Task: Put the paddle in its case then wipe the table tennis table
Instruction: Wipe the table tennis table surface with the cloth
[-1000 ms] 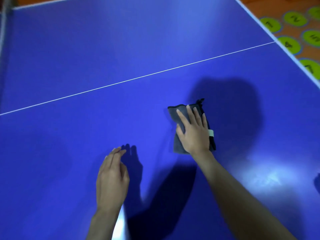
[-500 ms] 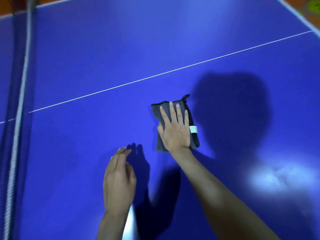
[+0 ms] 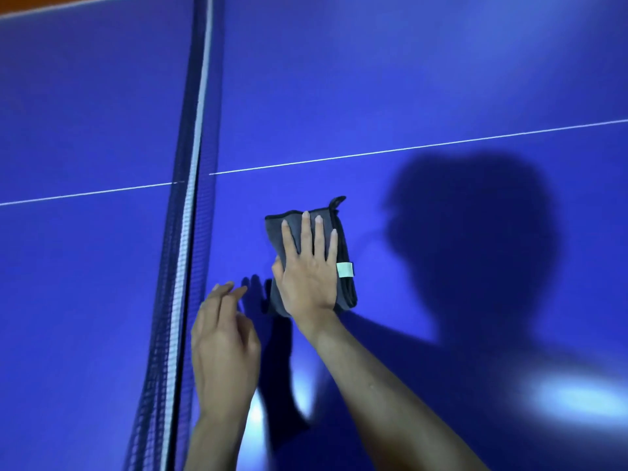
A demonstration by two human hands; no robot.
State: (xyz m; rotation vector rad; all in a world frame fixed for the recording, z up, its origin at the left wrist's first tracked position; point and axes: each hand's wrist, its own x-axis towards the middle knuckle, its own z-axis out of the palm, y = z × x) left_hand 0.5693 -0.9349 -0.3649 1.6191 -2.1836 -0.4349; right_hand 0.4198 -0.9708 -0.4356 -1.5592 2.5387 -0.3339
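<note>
- Right hand flat on a folded grey cloth, fingers straight and spread, pressing it onto the blue table.
- Cloth lies just right of the net, below the white centre line; white tag on its right edge.
- Left hand beside the net, fingers loose, gripping nothing.
- Paddle and case out of view.

On the bench, the net runs front to back. Right of the net lies the folded cloth, under the right hand. The left hand sits between net and cloth.
</note>
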